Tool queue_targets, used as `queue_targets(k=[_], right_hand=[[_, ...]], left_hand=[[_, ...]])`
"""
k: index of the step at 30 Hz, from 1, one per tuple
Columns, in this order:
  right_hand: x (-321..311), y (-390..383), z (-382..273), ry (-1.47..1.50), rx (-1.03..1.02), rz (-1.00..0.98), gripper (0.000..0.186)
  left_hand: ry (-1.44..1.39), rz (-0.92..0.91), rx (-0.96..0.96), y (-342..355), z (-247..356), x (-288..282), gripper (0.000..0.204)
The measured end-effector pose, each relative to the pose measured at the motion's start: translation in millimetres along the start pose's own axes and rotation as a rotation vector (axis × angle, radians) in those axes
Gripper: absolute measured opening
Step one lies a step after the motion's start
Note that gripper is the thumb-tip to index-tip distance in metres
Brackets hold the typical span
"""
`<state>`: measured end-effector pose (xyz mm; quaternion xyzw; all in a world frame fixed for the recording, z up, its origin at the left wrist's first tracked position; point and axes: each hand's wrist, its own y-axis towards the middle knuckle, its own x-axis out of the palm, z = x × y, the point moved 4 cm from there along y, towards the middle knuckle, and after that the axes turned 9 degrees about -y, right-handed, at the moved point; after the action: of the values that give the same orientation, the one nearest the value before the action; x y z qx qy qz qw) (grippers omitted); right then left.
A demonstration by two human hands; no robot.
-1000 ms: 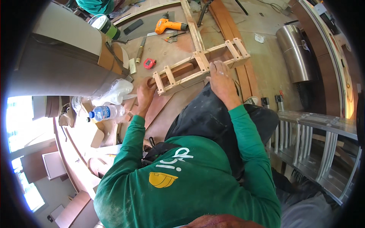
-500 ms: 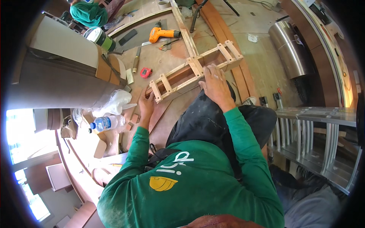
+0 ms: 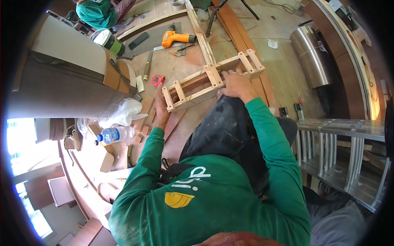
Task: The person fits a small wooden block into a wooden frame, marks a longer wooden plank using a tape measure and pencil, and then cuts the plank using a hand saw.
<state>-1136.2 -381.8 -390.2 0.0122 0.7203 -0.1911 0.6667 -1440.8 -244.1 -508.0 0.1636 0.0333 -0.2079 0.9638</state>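
Observation:
A long, narrow wooden frame (image 3: 212, 76) with short crosspieces lies slantwise in front of my knees. My left hand (image 3: 161, 105) grips its left end, with some fingers hidden behind the wood. Over the near rail, right of the middle crosspieces, my right hand (image 3: 239, 85) is closed, its fingertips reaching inside the frame. Just beyond the left end sits a red tape measure (image 3: 157, 80). A chisel-like tool with a wooden handle (image 3: 146, 71) lies farther off.
An orange drill (image 3: 177, 38) and a dark phone (image 3: 138, 40) lie beyond the frame. A water bottle (image 3: 116, 134) rests on its side at left. An aluminium ladder (image 3: 340, 125) and a steel cylinder (image 3: 308, 55) stand at right. Another person in green (image 3: 96, 14) is at far left.
My right hand has moved slightly right and nearer, its fingers now over the rail into the frame. The frame's right end has shifted a little nearer. My left hand has moved slightly up along the left end.

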Motion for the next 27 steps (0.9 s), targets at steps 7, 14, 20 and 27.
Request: queue_targets(k=[7,14,20,27], right_hand=[[19,10,2,0.150,0.044,-0.059,0.074],[21,-1,11,0.119,0.079,0.022,0.075],[17,-7,8,0.094,0.066,0.080,0.076],[14,-11,-6,0.032,0.117,0.157,0.073]], left_hand=[[0.241,-0.063,0.059,17,5,-9,0.093],[-0.117,-0.206,-0.264,34,1,-4,0.077],[-0.212,-0.182,-0.243,32,-9,-7,0.053],[-0.245,-0.109,-0.363,24,-59,-19,0.048]])
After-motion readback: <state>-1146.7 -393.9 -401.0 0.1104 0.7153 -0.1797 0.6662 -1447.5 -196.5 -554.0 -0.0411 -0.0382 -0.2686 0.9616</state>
